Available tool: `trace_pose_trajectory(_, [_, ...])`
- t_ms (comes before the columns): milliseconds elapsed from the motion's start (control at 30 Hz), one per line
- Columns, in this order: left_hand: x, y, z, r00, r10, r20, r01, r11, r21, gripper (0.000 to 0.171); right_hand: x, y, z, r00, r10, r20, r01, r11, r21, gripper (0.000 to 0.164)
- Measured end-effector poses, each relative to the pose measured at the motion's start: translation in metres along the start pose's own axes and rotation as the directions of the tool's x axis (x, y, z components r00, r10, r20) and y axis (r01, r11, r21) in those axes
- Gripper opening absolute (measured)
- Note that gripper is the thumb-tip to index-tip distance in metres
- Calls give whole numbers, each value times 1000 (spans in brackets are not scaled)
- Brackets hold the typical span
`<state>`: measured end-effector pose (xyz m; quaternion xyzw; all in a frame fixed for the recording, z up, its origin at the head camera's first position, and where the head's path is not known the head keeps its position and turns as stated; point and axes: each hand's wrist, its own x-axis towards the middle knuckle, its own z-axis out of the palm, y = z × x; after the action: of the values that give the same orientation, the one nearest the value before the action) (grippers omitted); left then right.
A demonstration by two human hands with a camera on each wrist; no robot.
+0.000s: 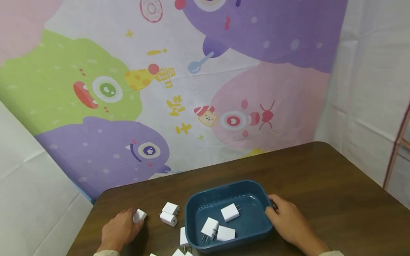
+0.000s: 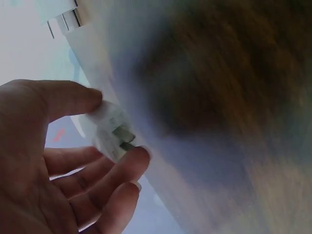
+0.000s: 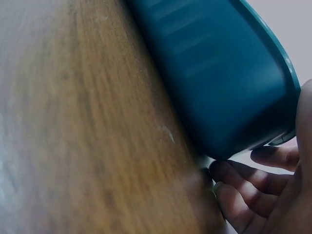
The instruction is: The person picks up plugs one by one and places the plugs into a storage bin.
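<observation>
My left hand [image 1: 119, 228] pinches a white charger plug [image 1: 139, 216] at the left of the table. In the left wrist view the thumb and fingers hold that charger plug [image 2: 108, 130] by its sides, its flat metal prongs showing. At the right, my right hand [image 1: 289, 219] grips the end of a blue plastic basin [image 1: 228, 242], thumb at the rim. The right wrist view has the fingers curled under the end of the basin [image 3: 219, 83]. Inside the basin lie three white charger plugs [image 1: 229, 212], prongs pointing different ways.
Two white charger plugs [image 1: 168, 214] lie together between the left hand and the basin. Another charger plug [image 1: 184, 237] rests against the basin's left side, and several more are cut off at the bottom edge. The brown wooden table [image 1: 298, 170] meets a cartoon-printed cloth [image 1: 189, 153] behind.
</observation>
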<state>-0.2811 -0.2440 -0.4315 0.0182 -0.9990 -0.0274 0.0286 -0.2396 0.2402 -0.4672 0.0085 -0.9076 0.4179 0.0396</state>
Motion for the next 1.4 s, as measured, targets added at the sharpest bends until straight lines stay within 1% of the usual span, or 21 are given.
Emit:
trace_pose_trajectory(100, [0, 1, 0, 1000, 3, -25, -3, 1000, -9, 49, -1, 0, 0, 1000, 0, 2, 0, 1000, 6, 36])
trace_pose_trajectory(200, [0, 1, -1, 999, -13, -29, 12, 999, -38, 52, -1, 0, 0, 1000, -3, 0, 3, 1000, 12, 35])
trace_pose_trajectory(400, [0, 2, -2, 996, -87, 15, 88, 988, -128, 55, -1, -2, 0, 1000, -6, -3, 6, 1000, 18, 36])
trace_pose_trajectory(533, [0, 2, -3, 993, -111, 30, 114, 981, -156, 57, -1, -3, -1, 1000, -7, -5, 8, 1000, 17, 36])
trace_pose_trajectory(833, [-5, 8, -5, 994, -112, 11, 112, 976, -185, 57, -1, -4, -1, 1000, 7, 1, -7, 1000, 15, 36])
trace_pose_trajectory(1100, [-10, 17, -7, 993, -115, -37, 104, 971, -216, 55, -1, -1, -1, 1000, 6, -5, -6, 1000, 12, 35])
trace_pose_trajectory(1200, [-12, 21, -7, 993, -115, -34, 104, 967, -231, 57, -1, 0, -1, 1000, 7, -5, -7, 1000, 7, 35])
trace_pose_trajectory(1300, [-15, 25, -10, 993, -110, -30, 100, 966, -240, 59, -1, -1, -1, 1000, 8, -3, -8, 1000, 2, 35])
trace_pose_trajectory(1400, [-16, 29, -15, 994, -99, -48, 85, 967, -241, 59, -1, -1, -1, 1000, 8, -1, -8, 1000, 5, 36])
